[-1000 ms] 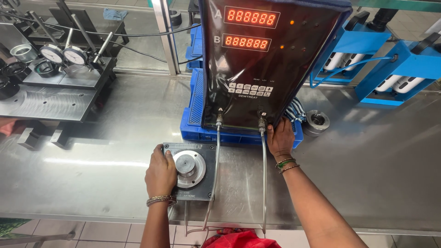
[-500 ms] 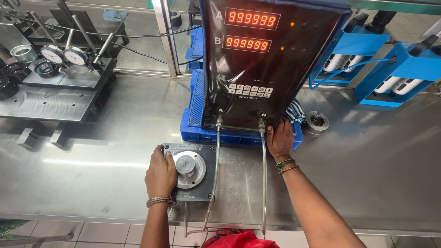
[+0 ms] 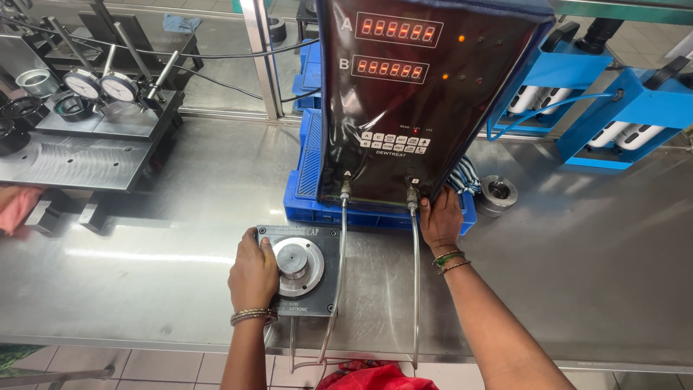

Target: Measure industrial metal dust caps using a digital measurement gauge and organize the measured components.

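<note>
Head view, left to right: left hand (image 3: 253,273) resting as before, grip spread flat over grey gauge block (image 3: 299,269) and its round plug (image 3: 291,258); red readouts changed on black meter (image 3: 411,101); right hand (image 3: 441,220) unmoved, grip pressed against meter's lower edge; tubes (image 3: 414,289) between hands; steel ring (image 3: 498,193) right, on bench (image 3: 613,274).

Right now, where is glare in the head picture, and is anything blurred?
Head view: a bright glare streak lies on the steel table left of the left hand; the red digit displays glow and look smeared; both hands, right hand included, look sharp; straight edges bow toward the borders.
</note>
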